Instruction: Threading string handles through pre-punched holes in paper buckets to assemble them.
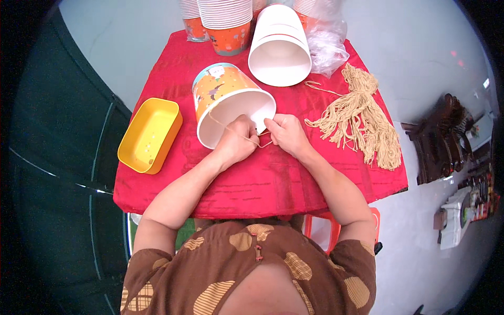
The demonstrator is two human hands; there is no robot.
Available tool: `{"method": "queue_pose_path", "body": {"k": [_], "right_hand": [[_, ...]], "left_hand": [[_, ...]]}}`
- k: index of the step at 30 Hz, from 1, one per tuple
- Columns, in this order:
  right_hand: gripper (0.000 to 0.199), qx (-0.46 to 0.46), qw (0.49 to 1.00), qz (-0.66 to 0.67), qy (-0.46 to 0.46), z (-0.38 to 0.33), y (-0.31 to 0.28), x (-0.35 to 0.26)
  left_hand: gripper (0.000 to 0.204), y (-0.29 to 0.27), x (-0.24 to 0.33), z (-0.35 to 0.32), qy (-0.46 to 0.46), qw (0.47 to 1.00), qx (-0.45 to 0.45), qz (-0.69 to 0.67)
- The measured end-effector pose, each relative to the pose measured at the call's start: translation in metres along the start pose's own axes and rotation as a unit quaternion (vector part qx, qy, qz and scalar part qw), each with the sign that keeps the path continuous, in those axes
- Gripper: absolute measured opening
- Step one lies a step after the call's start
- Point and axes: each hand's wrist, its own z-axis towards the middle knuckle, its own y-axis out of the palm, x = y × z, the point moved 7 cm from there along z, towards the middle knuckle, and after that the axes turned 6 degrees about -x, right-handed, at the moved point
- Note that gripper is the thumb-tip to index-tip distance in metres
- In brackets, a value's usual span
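Observation:
An orange patterned paper bucket [216,86] lies on its side on the red cloth, its white mouth tilted toward me. A thin tan string [218,122] hangs from its wall across the mouth to my hands. My left hand [239,140] is closed at the lower part of the rim, with the string running through its fingers. Just to its right, my right hand [287,135] pinches at the rim's edge, and a short loop of string spans the gap between the hands. The fingertips partly hide what they grip.
A yellow box [169,137] with small bits inside sits at the left. On the right lies a bundle of tan strings [357,118]. White nested buckets [280,60] lie behind, beside stacked orange buckets [228,37] and a clear plastic bag [326,47]. The red-covered table [231,191] ends before me.

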Motion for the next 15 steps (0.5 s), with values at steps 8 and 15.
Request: {"method": "queue_pose_path", "body": {"k": [8,15], "right_hand": [[0.031,0.106,0.99,0.07,-0.059,-0.003,-0.03,-0.001],[0.032,0.196,0.963,0.135,-0.127,-0.012,-0.06,-0.003]], "left_hand": [[0.026,-0.003,0.042,-0.015,0.226,0.973,0.003,-0.057],[0.018,-0.049,0.052,-0.028,0.322,0.93,0.127,-0.12]]}}
